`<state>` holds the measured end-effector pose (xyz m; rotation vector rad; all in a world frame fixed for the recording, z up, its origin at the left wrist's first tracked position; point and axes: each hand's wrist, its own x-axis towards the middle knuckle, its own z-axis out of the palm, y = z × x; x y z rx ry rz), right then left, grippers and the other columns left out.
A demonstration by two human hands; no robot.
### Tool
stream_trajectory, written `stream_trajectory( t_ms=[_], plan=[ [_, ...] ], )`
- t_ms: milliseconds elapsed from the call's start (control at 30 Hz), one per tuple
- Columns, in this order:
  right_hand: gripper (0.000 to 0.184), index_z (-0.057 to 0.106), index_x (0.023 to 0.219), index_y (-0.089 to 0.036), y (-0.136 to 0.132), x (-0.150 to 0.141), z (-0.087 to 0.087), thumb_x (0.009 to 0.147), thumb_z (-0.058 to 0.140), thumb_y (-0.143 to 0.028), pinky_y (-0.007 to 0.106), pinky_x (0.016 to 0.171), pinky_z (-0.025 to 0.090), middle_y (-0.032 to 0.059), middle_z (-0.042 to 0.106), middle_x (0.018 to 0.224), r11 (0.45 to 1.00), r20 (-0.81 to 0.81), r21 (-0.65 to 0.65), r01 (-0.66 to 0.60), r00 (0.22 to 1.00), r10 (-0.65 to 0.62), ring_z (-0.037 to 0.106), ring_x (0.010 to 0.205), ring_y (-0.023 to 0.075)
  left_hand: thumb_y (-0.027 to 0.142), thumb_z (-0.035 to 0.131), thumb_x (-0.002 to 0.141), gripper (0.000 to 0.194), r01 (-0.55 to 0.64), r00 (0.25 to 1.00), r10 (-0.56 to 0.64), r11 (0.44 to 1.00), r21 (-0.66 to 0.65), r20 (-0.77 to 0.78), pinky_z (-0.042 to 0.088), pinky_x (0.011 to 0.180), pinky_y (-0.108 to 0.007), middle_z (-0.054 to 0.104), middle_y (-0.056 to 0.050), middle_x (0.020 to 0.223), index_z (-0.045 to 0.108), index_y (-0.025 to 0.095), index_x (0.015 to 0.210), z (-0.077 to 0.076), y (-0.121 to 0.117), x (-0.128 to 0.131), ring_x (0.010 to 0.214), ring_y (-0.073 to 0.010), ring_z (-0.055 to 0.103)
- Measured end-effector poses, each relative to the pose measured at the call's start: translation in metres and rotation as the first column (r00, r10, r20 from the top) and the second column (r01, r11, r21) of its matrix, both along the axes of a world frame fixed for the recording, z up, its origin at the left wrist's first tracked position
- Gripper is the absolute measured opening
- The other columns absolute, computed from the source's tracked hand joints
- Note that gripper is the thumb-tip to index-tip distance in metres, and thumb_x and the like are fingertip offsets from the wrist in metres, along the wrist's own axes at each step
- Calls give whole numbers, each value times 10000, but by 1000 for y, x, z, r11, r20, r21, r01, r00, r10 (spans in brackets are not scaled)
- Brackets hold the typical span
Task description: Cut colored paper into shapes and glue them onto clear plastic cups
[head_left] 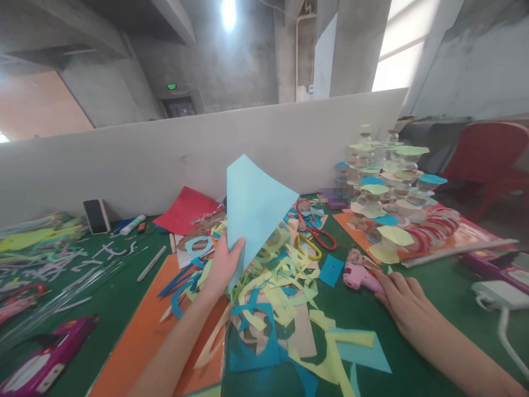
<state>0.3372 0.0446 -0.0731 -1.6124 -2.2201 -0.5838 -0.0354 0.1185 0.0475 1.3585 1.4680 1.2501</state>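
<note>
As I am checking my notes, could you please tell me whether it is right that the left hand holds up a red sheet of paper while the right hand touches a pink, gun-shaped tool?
Not quite: the head view shows the left hand holding up a light blue sheet of paper, not a red one. The right hand does touch the pink, gun-shaped tool.

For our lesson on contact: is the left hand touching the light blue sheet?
Touching: the head view shows the left hand gripping the light blue sheet low down, its thumb lying over the near face.
</note>
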Motion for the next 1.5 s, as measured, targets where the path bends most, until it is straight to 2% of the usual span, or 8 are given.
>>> stream_trajectory(
  t_ms=[233,300,433,567,733,1033,1267,1500],
  plan=[
    [391,597,1210,-123,-7,-5,14,968,384,-343,471,776,491,172,623,1021,994,44,81,78,996,-82,557,873,318,362,573,899,590,-32,999,33,999,-10,11,534,443,-271,628,-144,1207,332,254,1427,4,0,-2,531,-141,652],
    [429,630,1167,-141,-12,-16,32,967,366,-414,517,793,479,200,620,1070,990,41,109,86,995,-91,550,932,359,360,577,898,597,-43,999,44,999,-9,19,535,450,-270,644,-138,1174,332,253,1432,4,0,-2,535,-145,655],
    [386,662,1129,-194,-2,-60,84,984,320,-299,527,910,436,191,610,1200,999,11,29,18,1000,-18,528,1085,370,356,586,891,591,-57,998,56,998,19,28,546,464,-277,641,-139,1174,353,252,1424,3,0,-2,550,-150,662],
    [353,601,1219,-88,49,-115,117,957,375,-158,438,919,445,231,591,1224,960,15,-246,130,991,-131,528,1140,347,361,576,895,563,-54,998,54,998,20,29,550,469,-280,609,-144,1235,359,259,1405,3,-1,-2,551,-142,660],
    [380,589,1211,-17,104,-147,108,910,558,-246,387,835,484,287,619,1176,877,-13,-411,250,960,-280,572,1126,362,377,577,895,516,-45,998,44,999,14,44,544,465,-270,618,-147,1212,382,232,1351,5,-1,-5,548,-136,655],
    [353,621,1154,0,125,-135,78,927,504,-244,374,810,473,290,611,1145,845,-73,-460,272,937,-341,601,1078,342,363,560,903,551,-34,998,33,999,25,50,568,478,-311,622,-138,1192,347,242,1397,2,1,-7,519,-139,647],
    [423,552,1155,67,127,-131,84,905,544,-275,366,818,465,323,577,1137,846,-184,-469,255,908,-376,615,1054,361,439,565,892,558,-56,998,57,996,74,0,565,500,-312,632,-138,1184,371,244,1378,-6,8,-17,584,-163,670],
    [474,512,1189,39,118,-124,107,882,526,-322,345,721,461,306,595,1127,829,-379,-527,185,822,-425,648,943,336,408,584,872,499,-174,972,207,951,256,-108,564,837,-360,644,-133,1205,473,205,1314,-9,20,-36,1095,-273,643]
  ],
)
